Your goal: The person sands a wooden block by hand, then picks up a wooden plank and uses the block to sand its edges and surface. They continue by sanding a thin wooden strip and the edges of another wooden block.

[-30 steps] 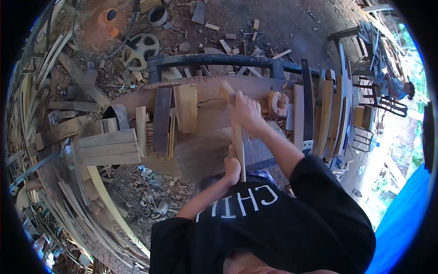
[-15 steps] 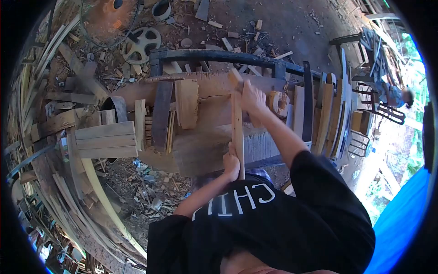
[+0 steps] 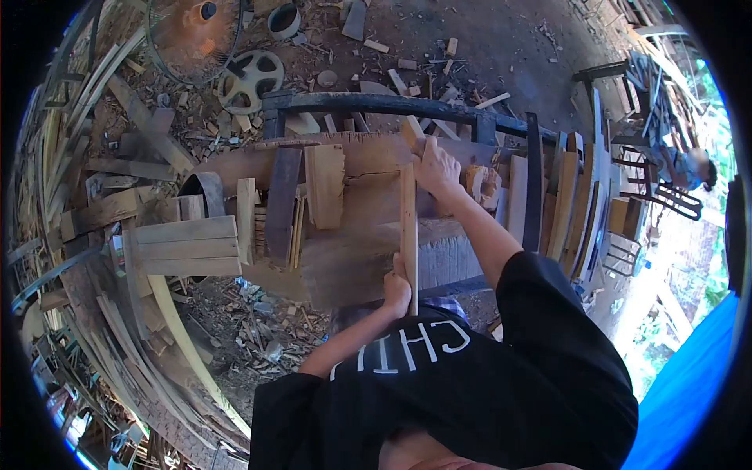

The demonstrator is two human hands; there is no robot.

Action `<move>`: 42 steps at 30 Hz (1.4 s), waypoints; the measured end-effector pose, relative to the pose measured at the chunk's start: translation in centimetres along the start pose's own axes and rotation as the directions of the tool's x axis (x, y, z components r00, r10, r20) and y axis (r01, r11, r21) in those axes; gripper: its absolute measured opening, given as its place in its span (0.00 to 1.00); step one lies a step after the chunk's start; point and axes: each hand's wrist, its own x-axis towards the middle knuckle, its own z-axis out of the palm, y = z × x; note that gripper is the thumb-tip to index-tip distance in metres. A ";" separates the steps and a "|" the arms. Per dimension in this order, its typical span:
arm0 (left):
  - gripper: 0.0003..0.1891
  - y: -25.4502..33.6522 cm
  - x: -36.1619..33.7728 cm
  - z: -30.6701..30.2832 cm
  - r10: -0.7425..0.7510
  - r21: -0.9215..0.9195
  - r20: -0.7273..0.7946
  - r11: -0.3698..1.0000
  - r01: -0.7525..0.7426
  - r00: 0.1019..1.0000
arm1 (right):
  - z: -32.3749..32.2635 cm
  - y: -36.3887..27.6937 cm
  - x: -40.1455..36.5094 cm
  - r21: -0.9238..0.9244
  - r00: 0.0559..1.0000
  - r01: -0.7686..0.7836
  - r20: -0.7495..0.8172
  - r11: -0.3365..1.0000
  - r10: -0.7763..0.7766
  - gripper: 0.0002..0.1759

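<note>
Pale wood, long, narrow and straight: the slat (image 3: 408, 227) lies across the worn workbench (image 3: 352, 258), running away from the person's body. The left hand (image 3: 397, 287) is closed around its near end, close to the black shirt (image 3: 470, 392). The right hand (image 3: 437, 168) sits at the far end, fingers wrapped on a short wooden block (image 3: 411, 131) just beyond the slat's tip.

The person wears a black T-shirt (image 3: 486, 392) with short sleeves that end above the elbows, so both forearms are bare. White block letters (image 3: 415, 348) run across the chest; the part that shows reads "CHIL". The left hand (image 3: 397, 288) and right hand (image 3: 437, 168) are bare. Blue checked cloth (image 3: 448, 302) shows just past the shirt's hem.
</note>
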 end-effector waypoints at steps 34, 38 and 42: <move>0.45 0.6 0.2 0.0 -0.107 0.014 0.021 0.994 0.107 0.994 | -4.1 -2.1 -11.4 0.098 0.966 -0.060 0.258 0.993 0.033 0.24; 0.45 0.7 0.0 0.0 -0.112 -0.032 0.027 0.993 0.113 0.993 | -1.9 -1.9 -6.4 -0.020 0.994 -0.046 0.100 0.999 0.048 0.23; 0.46 -0.4 0.7 0.1 -0.036 0.045 -0.018 0.998 0.037 0.999 | -0.1 -0.1 1.6 0.004 0.998 -0.026 0.065 1.000 0.026 0.25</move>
